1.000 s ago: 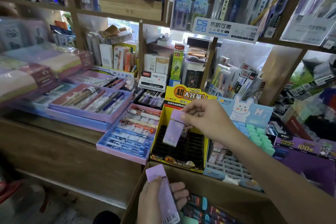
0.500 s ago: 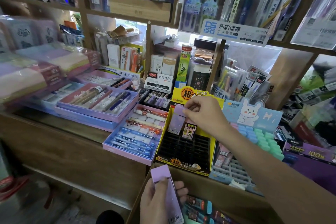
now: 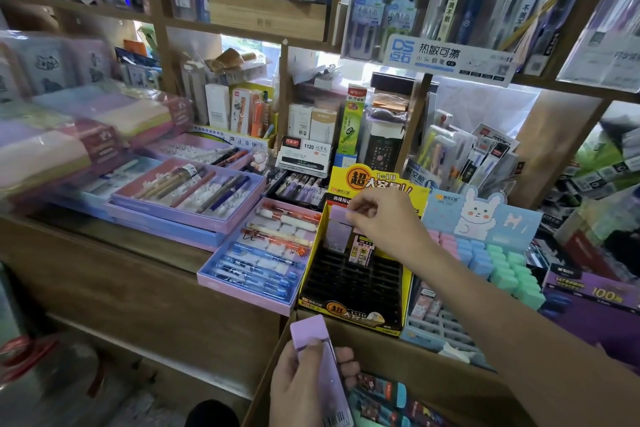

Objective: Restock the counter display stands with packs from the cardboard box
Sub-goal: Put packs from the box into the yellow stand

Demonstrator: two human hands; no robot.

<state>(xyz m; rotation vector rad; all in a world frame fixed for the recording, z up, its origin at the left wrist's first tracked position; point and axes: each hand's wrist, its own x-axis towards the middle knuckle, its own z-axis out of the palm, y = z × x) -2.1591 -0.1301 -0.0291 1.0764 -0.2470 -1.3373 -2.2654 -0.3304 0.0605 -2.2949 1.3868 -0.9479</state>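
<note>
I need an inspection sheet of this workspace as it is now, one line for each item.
Surface: wooden counter, crowded.
Job's things: yellow stand, mostly bare slots; first pack at its back row; second pack over the cardboard box, which holds more.
Clutter: pen trays; eraser stand.
Hands: right hand pinches first pack; left hand grips second pack.
Cables: nothing seen.
Surroundings: stationery shelves.

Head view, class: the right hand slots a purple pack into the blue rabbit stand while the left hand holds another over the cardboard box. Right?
Wrong stand. The head view shows the right hand slotting the purple pack into the yellow stand; the left hand holds another pack over the cardboard box.
</note>
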